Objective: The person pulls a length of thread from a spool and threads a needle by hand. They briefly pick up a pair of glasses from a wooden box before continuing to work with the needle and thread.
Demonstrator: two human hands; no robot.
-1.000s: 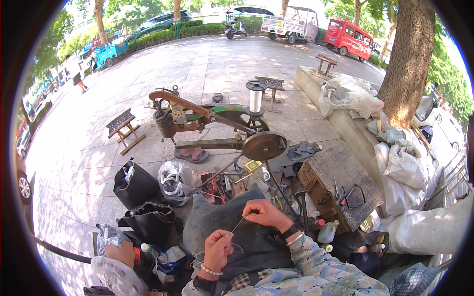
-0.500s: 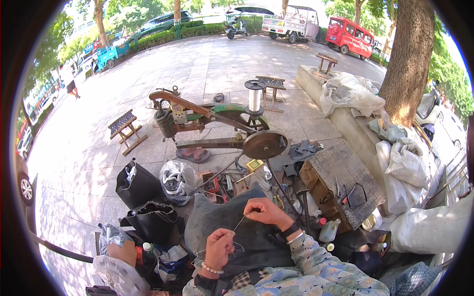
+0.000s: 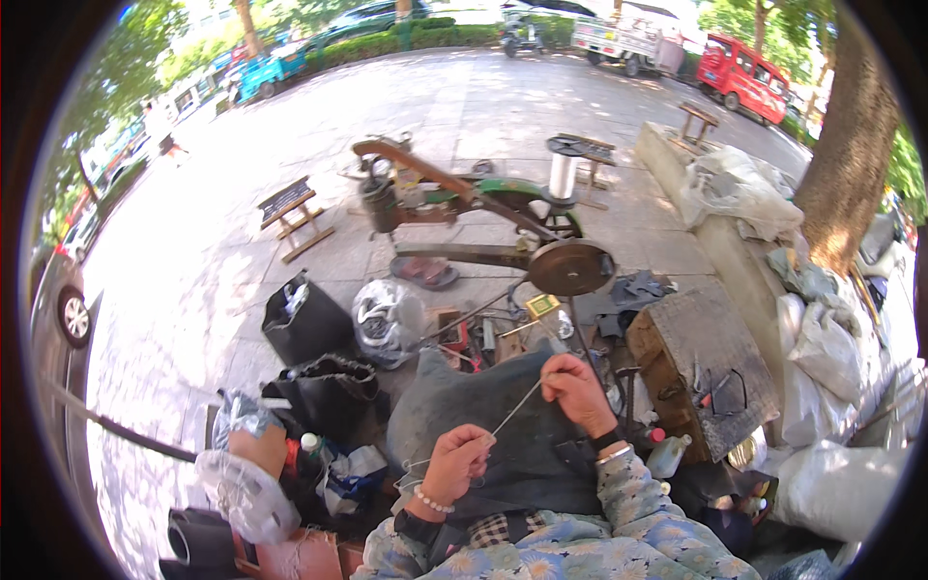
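Note:
A pale thread [image 3: 517, 408] runs straight and slanting between my two hands. Its lower end is pinched by the fingers of my left hand [image 3: 456, 471], which is closed; a loose loop of thin thread hangs beside that hand. Higher and to the right, my right hand [image 3: 578, 391] is closed too, with thumb and fingertips pinching the upper end. Both hands are above the dark apron [image 3: 435, 406] spread over my lap. Beyond it stands a hand-cranked sewing machine [image 3: 464, 198] with a brown arm, a round wheel and a white thread spool [image 3: 561, 176] on top.
Right of my hands is a worn wooden box [image 3: 710, 362] with glasses on it. Black bags [image 3: 307, 324] and a clear plastic bag [image 3: 387, 324] stand left. Small tools lie under the machine. White sacks [image 3: 831, 488] line the right side; small stools [image 3: 292, 215] stand farther out.
My hands have drawn a little farther apart, and a longer stretch of thread shows between them. The whole view has swung left, so the surroundings sit farther right.

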